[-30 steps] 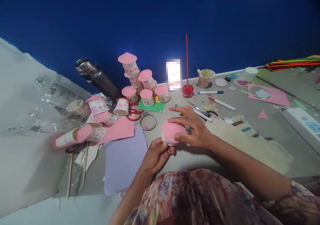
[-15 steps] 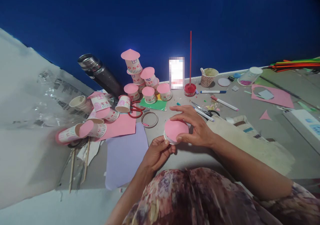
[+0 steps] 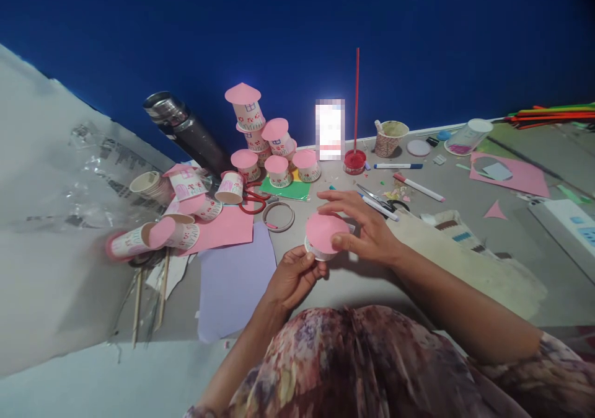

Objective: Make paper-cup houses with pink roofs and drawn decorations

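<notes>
In the head view, my left hand (image 3: 297, 275) is closed around the lower left side of a short paper cup (image 3: 318, 254). A round pink paper disc (image 3: 325, 229) covers the cup's top, and drawn marks show on its side. My right hand (image 3: 360, 229) hovers at the right of the disc, its fingers stretched out and apart past the far edge. Its thumb tip lies over the disc's right edge; whether it presses there I cannot tell. Scissors with black handles (image 3: 395, 205) and a white marker (image 3: 379, 207) lie just beyond the right hand.
Decorated cups stacked with pink tops (image 3: 248, 117) stand at the back beside a dark flask (image 3: 188, 136). A red glue pot (image 3: 355, 162) holds an upright red stick. Purple sheet (image 3: 237, 281) lies left, cloth (image 3: 465, 263) right, and a tape roll (image 3: 277, 217) near the cup.
My right fingers have lifted slightly off the disc's far edge, and the thumb has shifted a little up and right. My left hand keeps its hold on the cup. The view has tilted slightly.
</notes>
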